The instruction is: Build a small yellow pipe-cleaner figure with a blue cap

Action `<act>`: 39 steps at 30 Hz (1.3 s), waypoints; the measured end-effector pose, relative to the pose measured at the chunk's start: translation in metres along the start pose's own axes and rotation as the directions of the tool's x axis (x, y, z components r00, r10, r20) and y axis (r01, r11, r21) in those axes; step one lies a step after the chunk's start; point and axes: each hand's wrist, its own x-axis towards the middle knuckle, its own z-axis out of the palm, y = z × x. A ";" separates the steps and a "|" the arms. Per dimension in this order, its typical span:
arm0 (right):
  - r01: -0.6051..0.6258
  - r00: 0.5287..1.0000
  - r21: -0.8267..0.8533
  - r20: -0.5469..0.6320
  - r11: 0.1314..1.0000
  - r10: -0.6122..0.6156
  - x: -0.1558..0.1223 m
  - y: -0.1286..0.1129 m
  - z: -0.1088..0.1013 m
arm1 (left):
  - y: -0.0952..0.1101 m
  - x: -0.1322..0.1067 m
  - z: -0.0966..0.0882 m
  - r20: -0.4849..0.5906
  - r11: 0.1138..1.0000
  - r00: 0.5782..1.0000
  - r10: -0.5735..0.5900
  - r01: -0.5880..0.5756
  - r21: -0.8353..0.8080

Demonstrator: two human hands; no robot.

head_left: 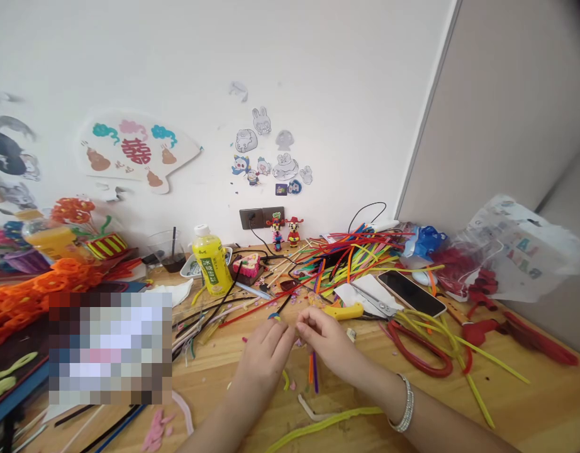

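Observation:
Over the wooden table, my left hand (269, 349) and my right hand (326, 345) meet, fingertips nearly touching. Both have their fingers bent in a pinch, and whatever lies between them is too small or hidden to make out. Just below the fingers, an orange pipe cleaner (311, 370) and a purple pipe cleaner (316, 375) show; whether they are held or lie on the table I cannot tell. Close to my right hand is a yellow handle (345, 311). Scissors with red handles (424, 363) rest farther right. A yellow pipe cleaner (334, 423) crosses the table nearer to me.
A heap of coloured pipe cleaners (356, 251) lies at the back. Left of it stand a yellow drink bottle (213, 261) and a plastic cup (171, 255). A phone (412, 294) and a plastic bag (521, 251) are on the right. Orange fuzzy flowers (49, 286) crowd the left.

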 end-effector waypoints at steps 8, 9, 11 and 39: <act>-0.114 0.989 0.104 0.109 0.988 0.102 0.000 -0.001 -0.002 | 0.003 0.003 -0.003 -0.024 0.967 0.994 0.110 -0.101 0.233; -0.123 0.985 0.091 0.135 0.988 0.110 0.000 -0.001 -0.003 | 0.003 0.003 -0.003 -0.022 0.969 0.994 0.106 -0.098 0.227; -0.118 0.980 0.073 0.171 0.990 0.104 0.000 -0.002 -0.004 | 0.002 0.002 -0.003 -0.028 0.973 0.995 0.100 -0.092 0.210; 0.102 0.994 -0.252 -0.002 0.962 -0.106 -0.004 -0.015 -0.004 | 0.011 0.006 0.000 0.155 0.914 0.929 -0.336 0.361 -0.184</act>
